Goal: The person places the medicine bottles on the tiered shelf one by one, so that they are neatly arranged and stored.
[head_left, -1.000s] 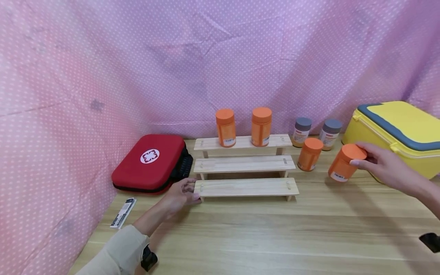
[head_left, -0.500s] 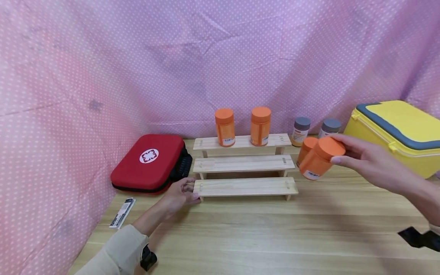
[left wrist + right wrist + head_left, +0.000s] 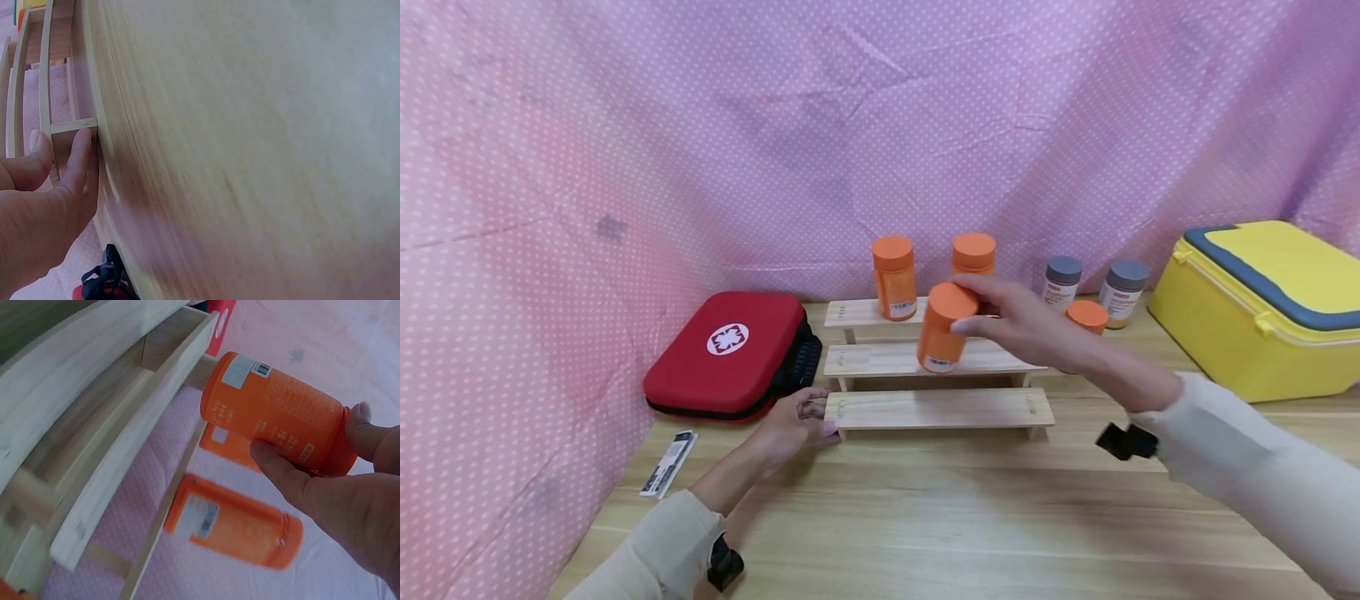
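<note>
My right hand point(image 3: 1015, 321) grips an orange pill bottle point(image 3: 942, 333) by its lid end, over the middle tier of a three-step wooden display rack point(image 3: 925, 408). In the right wrist view this bottle point(image 3: 275, 415) has white print and a barcode label, and thumb and fingers pinch it. Two similar orange bottles point(image 3: 895, 283) stand on the top tier; the right one is partly hidden by the hand. My left hand point(image 3: 790, 429) holds the rack's left end at the lowest tier; in the left wrist view the fingers point(image 3: 78, 156) lie against its end leg.
Right of the rack stand two grey-lidded bottles point(image 3: 1122, 292) and another orange bottle point(image 3: 1087, 315), partly behind the right forearm. A yellow box point(image 3: 1247, 350) is at far right. To the left lie a red first-aid case point(image 3: 730, 358) and a small flat packet point(image 3: 670, 464).
My right hand has carried the orange bottle leftward, from beside the yellow box past the other bottles to over the rack. The left hand has stayed at the rack's left end.
</note>
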Demonstrator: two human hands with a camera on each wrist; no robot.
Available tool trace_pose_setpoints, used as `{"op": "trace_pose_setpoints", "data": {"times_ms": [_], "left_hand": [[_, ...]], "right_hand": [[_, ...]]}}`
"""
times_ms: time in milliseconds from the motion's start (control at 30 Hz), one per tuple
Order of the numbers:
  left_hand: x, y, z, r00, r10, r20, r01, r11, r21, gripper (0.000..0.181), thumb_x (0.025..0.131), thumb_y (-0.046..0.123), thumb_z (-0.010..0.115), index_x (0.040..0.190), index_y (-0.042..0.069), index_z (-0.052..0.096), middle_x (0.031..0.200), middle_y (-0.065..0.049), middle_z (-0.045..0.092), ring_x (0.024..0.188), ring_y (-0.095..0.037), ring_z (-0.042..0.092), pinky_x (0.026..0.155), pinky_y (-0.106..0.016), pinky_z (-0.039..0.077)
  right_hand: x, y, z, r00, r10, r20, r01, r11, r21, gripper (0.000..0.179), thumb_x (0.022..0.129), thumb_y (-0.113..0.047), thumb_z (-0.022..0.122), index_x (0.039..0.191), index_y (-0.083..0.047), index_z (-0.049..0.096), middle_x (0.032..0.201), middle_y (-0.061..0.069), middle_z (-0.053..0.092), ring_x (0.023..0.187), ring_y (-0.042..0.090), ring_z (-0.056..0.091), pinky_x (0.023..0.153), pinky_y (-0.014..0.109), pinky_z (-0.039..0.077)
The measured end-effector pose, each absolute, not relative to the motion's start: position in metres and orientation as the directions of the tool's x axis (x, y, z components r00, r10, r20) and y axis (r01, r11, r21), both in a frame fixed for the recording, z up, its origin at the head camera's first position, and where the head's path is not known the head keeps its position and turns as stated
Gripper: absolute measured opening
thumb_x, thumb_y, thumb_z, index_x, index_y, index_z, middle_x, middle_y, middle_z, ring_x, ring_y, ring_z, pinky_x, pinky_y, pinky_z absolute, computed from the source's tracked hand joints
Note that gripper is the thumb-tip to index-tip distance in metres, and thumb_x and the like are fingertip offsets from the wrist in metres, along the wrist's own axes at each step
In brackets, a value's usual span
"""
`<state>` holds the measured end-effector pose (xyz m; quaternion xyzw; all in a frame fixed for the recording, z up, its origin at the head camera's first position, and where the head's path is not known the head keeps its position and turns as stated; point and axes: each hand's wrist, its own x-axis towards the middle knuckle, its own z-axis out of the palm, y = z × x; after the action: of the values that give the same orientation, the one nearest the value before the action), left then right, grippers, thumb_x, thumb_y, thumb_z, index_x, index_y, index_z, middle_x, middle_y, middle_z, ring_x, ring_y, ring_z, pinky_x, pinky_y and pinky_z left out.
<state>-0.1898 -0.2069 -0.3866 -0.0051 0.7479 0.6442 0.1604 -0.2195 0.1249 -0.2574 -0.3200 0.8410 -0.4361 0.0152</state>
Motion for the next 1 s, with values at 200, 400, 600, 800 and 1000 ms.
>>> {"op": "trace_pose_setpoints", "data": {"times_ms": [200, 400, 600, 800, 1000], "left_hand": [[-0.191, -0.208, -0.388, -0.95, 0.196, -0.245, -0.214, 0.166, 0.963, 0.056, 0.086, -0.018, 0.056, 0.138, -0.008, 0.036, 0.113, -0.026, 0.055, 0.092, -0.025, 0.063, 0.086, -0.045, 0.056], [-0.193, -0.206, -0.388, -0.948, 0.18, -0.263, -0.234, 0.164, 0.958, 0.055, 0.087, -0.018, 0.056, 0.137, -0.006, 0.038, 0.112, -0.025, 0.055, 0.092, -0.023, 0.062, 0.086, -0.044, 0.056], [-0.193, -0.207, -0.388, -0.949, 0.182, -0.256, -0.227, 0.167, 0.96, 0.056, 0.086, -0.018, 0.056, 0.137, -0.007, 0.037, 0.109, -0.025, 0.055, 0.091, -0.023, 0.062, 0.086, -0.044, 0.056], [-0.193, -0.208, -0.387, -0.95, 0.184, -0.253, -0.225, 0.16, 0.961, 0.056, 0.086, -0.02, 0.055, 0.137, -0.008, 0.037, 0.111, -0.025, 0.055, 0.091, -0.023, 0.062, 0.086, -0.044, 0.056], [-0.192, -0.207, -0.389, -0.948, 0.193, -0.253, -0.223, 0.164, 0.961, 0.056, 0.086, -0.019, 0.056, 0.138, -0.007, 0.036, 0.112, -0.025, 0.055, 0.092, -0.023, 0.062, 0.087, -0.045, 0.056]], "right_hand": [[-0.241, 0.085, -0.262, -0.799, -0.565, 0.205, -0.509, 0.456, -0.73, 0.045, 0.092, -0.017, 0.066, 0.133, -0.007, 0.051, 0.118, 0.008, 0.06, 0.102, 0.021, 0.055, 0.091, 0.037, 0.049], [-0.247, 0.069, -0.268, -0.824, -0.548, 0.141, -0.474, 0.532, -0.702, 0.05, 0.091, -0.021, 0.067, 0.136, -0.008, 0.049, 0.117, 0.007, 0.061, 0.102, 0.021, 0.056, 0.091, 0.037, 0.05], [-0.248, 0.065, -0.271, -0.84, -0.519, 0.156, -0.468, 0.549, -0.693, 0.047, 0.09, -0.023, 0.069, 0.132, -0.008, 0.053, 0.113, 0.007, 0.064, 0.098, 0.022, 0.059, 0.086, 0.035, 0.051], [-0.248, 0.066, -0.272, -0.864, -0.485, 0.134, -0.42, 0.549, -0.723, 0.048, 0.089, -0.025, 0.07, 0.13, -0.008, 0.052, 0.116, 0.008, 0.062, 0.104, 0.026, 0.059, 0.09, 0.038, 0.052], [-0.237, 0.086, -0.27, -0.866, -0.47, 0.172, -0.429, 0.522, -0.737, 0.053, 0.088, -0.024, 0.072, 0.132, -0.006, 0.049, 0.126, 0.014, 0.057, 0.113, 0.03, 0.058, 0.094, 0.044, 0.052]]}}
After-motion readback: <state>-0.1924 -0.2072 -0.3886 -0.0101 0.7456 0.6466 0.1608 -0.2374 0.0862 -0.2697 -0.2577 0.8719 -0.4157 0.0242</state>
